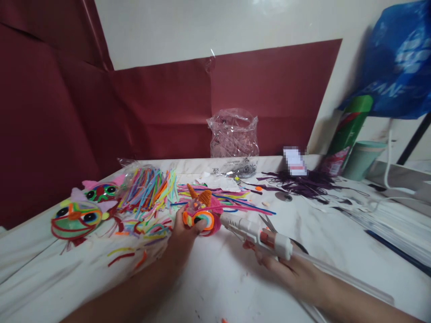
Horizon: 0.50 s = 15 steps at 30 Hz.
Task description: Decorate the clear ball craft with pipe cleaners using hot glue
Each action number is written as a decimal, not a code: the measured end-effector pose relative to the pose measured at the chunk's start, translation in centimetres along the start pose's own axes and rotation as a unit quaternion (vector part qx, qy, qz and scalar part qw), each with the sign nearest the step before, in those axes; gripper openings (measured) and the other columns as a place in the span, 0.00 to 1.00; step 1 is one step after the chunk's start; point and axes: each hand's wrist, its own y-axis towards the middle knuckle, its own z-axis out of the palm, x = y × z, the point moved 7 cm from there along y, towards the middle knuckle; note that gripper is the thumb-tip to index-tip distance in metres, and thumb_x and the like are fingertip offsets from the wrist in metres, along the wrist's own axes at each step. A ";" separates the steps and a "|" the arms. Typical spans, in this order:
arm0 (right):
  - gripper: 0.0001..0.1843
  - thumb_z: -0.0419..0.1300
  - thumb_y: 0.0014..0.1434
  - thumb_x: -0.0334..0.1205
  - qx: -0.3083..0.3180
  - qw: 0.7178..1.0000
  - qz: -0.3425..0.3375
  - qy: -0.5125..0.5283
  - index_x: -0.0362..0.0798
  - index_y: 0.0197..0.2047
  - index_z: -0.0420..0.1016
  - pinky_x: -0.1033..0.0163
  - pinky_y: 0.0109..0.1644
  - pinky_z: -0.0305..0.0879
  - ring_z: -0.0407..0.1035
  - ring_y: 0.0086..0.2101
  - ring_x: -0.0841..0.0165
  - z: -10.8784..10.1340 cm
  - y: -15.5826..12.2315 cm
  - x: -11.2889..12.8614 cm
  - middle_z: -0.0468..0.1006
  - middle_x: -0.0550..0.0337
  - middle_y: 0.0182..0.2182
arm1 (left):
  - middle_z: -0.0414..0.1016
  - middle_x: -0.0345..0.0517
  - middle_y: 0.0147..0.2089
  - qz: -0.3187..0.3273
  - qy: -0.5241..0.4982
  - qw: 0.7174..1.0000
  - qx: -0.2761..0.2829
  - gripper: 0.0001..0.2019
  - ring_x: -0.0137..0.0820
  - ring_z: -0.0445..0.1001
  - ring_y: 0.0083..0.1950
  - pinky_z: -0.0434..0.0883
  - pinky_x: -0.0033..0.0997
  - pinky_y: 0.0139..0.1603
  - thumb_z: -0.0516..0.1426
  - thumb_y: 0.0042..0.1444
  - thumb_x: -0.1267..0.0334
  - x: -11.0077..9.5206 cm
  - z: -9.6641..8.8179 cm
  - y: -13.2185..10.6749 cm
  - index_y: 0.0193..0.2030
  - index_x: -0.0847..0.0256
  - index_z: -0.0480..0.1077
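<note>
A white tabletop (pixel 215 291) is seen strewn with a heap of coloured pipe cleaners (pixel 151 188), lying behind and left of the work. A glue gun (pixel 259 235) is gripped by the fingers of the right hand (pixel 286 269), its long axis slanted up-left and its nozzle just beside the pipe-cleaner figure (pixel 202 214). The figure is clasped at centre by the left hand (pixel 183 233). Scissors (pixel 267 222) are glimpsed just behind the gun
</note>
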 end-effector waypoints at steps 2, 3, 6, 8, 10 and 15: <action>0.15 0.49 0.61 0.46 0.003 1.000 0.006 0.001 0.50 0.39 0.75 0.61 0.38 0.72 0.74 0.33 0.63 0.1 0.0 -0.1 0.80 0.56 0.32 | 0.73 0.50 0.52 -0.019 -0.021 0.999 0.018 0.33 0.43 0.74 0.51 0.72 0.38 0.47 0.63 0.41 0.60 0.1 0.3 -0.3 0.56 0.56 0.60; 0.15 0.49 0.61 0.46 0.005 1.000 0.006 0.003 0.50 0.38 0.75 0.62 0.37 0.72 0.74 0.32 0.63 0.0 0.0 0.0 0.79 0.56 0.31 | 0.73 0.49 0.53 -0.022 -0.024 0.999 0.026 0.33 0.42 0.73 0.52 0.71 0.38 0.48 0.63 0.40 0.61 0.2 0.5 -0.4 0.56 0.55 0.59; 0.13 0.50 0.60 0.45 0.016 1.000 -0.003 0.014 0.50 0.36 0.74 0.64 0.36 0.72 0.75 0.33 0.63 -0.1 0.1 0.5 0.80 0.57 0.31 | 0.73 0.49 0.54 -0.007 -0.003 0.999 0.042 0.34 0.41 0.73 0.53 0.71 0.37 0.49 0.63 0.42 0.62 0.1 0.6 -0.4 0.57 0.55 0.59; 0.12 0.51 0.59 0.44 0.020 1.000 -0.007 0.015 0.50 0.36 0.74 0.65 0.36 0.72 0.75 0.35 0.63 -0.2 0.2 0.8 0.80 0.57 0.32 | 0.73 0.49 0.53 0.004 0.007 0.999 0.053 0.34 0.41 0.73 0.53 0.70 0.37 0.50 0.64 0.43 0.62 0.1 0.7 -0.4 0.58 0.56 0.58; 0.12 0.50 0.60 0.44 0.016 1.000 -0.008 0.008 0.50 0.36 0.73 0.64 0.37 0.72 0.75 0.35 0.63 -0.2 0.2 0.8 0.79 0.57 0.31 | 0.74 0.49 0.52 0.008 0.012 0.998 0.053 0.34 0.41 0.73 0.53 0.70 0.37 0.50 0.64 0.43 0.61 0.1 0.6 -0.4 0.58 0.57 0.58; 0.16 0.49 0.62 0.48 0.024 1.000 0.009 -0.002 0.50 0.41 0.74 0.60 0.40 0.74 0.76 0.33 0.63 0.1 -0.2 -0.3 0.80 0.56 0.32 | 0.74 0.50 0.52 -0.005 -0.017 0.999 0.035 0.35 0.40 0.74 0.51 0.71 0.38 0.50 0.64 0.43 0.60 0.4 0.4 -0.3 0.59 0.58 0.57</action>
